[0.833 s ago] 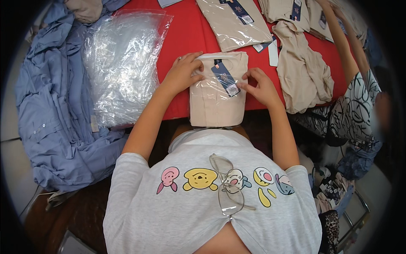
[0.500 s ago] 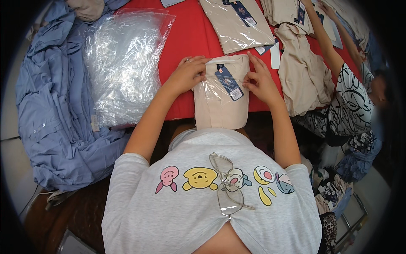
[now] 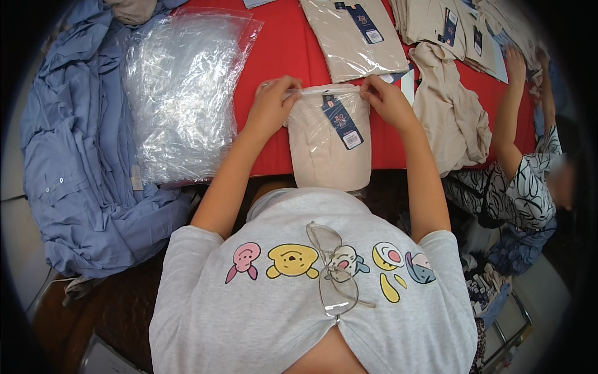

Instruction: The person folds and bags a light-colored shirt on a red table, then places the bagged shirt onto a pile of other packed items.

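Note:
A folded beige garment (image 3: 327, 159) lies inside a see-through plastic bag (image 3: 324, 92) at the front edge of the table, its lower end hanging past that edge. On the garment, a dark blue hang tag (image 3: 342, 121) shows through the plastic. My left hand (image 3: 274, 103) pinches the upper left corner of the bag. The upper right corner is between the thumb and fingers of my right hand (image 3: 387, 103). Between the hands, the bag's top edge is drawn out fairly straight.
On the red tablecloth (image 3: 265, 56), a pile of empty plastic bags (image 3: 187, 93) lies left and bagged beige garments (image 3: 352, 53) lie beyond. Blue garments (image 3: 75, 143) hang at far left. A loose beige garment (image 3: 448, 112) lies right, near a co-worker's arm (image 3: 514, 112).
My right hand has closed on the bag's upper right corner, and the top edge is pulled straighter. The co-worker's arms at the right have shifted.

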Demonstrator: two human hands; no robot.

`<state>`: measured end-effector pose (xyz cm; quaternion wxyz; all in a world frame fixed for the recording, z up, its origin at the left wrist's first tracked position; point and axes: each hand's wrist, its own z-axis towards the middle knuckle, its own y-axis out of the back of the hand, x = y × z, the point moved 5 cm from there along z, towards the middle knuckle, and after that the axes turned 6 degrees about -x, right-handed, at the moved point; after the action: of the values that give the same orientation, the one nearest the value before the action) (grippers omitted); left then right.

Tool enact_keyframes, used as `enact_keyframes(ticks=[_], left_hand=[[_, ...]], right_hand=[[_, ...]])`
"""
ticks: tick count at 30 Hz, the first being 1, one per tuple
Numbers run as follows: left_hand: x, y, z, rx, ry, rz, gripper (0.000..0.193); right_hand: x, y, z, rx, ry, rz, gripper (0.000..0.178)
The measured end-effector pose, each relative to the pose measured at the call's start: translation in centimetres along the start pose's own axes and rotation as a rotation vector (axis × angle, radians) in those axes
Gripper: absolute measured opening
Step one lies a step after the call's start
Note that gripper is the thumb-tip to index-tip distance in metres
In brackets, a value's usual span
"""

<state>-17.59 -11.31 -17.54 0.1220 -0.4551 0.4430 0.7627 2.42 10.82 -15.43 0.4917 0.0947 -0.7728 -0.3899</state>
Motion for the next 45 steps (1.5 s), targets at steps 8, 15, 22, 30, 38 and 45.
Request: enact_keyframes(ticks=[8,15,22,30,38,45], left_hand=[[0.1,-3.2,-14.4,0.028,0.89,-0.787,0.047],[-8.0,3.8,-10.4,-0.223,0.405,-0.727,0.049],[-15.1,9.5,-11.1,-0.264,-0.429,-0.098,0.026],[-2.4,1.9,-14.9,0.321,-0.453,0.468,0.049],[1.7,0.5,-12.9,-0.028,0.572,-0.596,0.031],[-6.8,-1.1,-11.9,-0.361,0.491,-0.779,0.049]], right_hand=[[-5.8,-7.9,-12.2,-0.327,-0.439,0.728,0.038],[6.3,-5.5,-8.9,-0.255,-0.198,1.012,0.043],[9.1,0.9,-9.4,-0.316,0.124,1.001,0.045],[-3.0,-10.4,-17.7,-0.315,-0.653,1.506,0.049],[-3.7,-11.2,-18.5,-0.421,-0.522,1.166,0.029],[-1.4,-10.3,-15.1,-0.096,-0.625,1.434,0.075]])
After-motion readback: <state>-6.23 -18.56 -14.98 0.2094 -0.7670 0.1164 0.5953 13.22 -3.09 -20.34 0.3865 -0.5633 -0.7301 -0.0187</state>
